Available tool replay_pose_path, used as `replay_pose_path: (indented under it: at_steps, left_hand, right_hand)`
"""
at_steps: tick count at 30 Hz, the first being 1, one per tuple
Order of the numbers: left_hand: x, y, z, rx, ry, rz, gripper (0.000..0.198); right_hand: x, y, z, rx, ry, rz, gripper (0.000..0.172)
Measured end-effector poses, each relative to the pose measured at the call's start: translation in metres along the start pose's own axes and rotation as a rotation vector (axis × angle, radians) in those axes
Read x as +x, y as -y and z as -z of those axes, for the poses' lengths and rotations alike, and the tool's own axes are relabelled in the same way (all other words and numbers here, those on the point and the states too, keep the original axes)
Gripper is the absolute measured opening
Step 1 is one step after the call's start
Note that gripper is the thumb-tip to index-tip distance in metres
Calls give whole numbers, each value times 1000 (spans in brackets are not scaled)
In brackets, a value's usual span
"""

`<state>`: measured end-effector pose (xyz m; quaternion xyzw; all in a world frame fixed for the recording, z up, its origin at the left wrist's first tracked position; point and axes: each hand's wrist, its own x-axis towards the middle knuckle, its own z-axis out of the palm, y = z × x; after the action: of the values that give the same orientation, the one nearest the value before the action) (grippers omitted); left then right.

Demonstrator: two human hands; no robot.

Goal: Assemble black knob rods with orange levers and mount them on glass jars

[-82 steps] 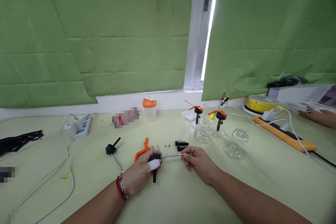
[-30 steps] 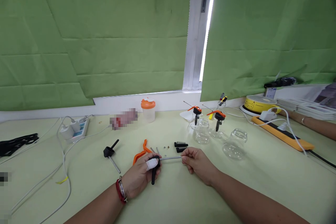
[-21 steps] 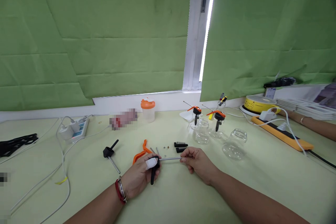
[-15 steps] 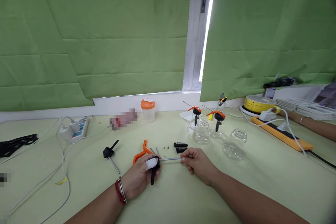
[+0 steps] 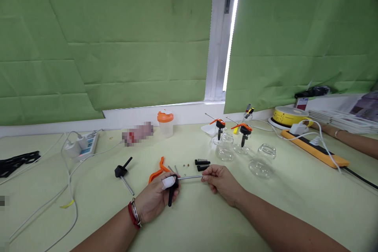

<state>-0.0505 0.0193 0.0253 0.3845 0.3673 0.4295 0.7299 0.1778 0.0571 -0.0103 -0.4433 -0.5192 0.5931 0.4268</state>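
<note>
My left hand, its thumb wrapped in white tape, is closed round a black pump head with a stem pointing down. From that head a thin metal tube runs right, and the fingertips of my right hand pinch its far end. Just beyond the left hand lie orange levers, partly covered by the fingers, and two thin pins. Small metal bits and black parts with springs lie behind the tube. A similar black pump head with a tube rests to the left.
Glass jars stand at right, two others topped with orange levers. An orange-lidded cup is at the back. Power strips and white cables lie on both sides. Another person's arm reaches in at far right.
The view has shifted slightly. Both hands keep the same hold on the pump head and the tube, with no clear movement of the parts.
</note>
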Motion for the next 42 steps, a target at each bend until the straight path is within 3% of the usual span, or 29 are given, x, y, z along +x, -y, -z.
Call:
replay_pose_path:
  at_steps: [19,34,42]
  left_hand:
    - [0,-1,-1,40,3,-27,16]
    - [-1,-2,-4,36,8,-33,14]
    - [-1,-1,-4,73,15,-35,11]
  right_hand:
    - [-1,6,3,32,26,-12,31]
    - [-4,9,-1,63,-23,-2,26]
    - [-3,9,1,-96,-11,19,22]
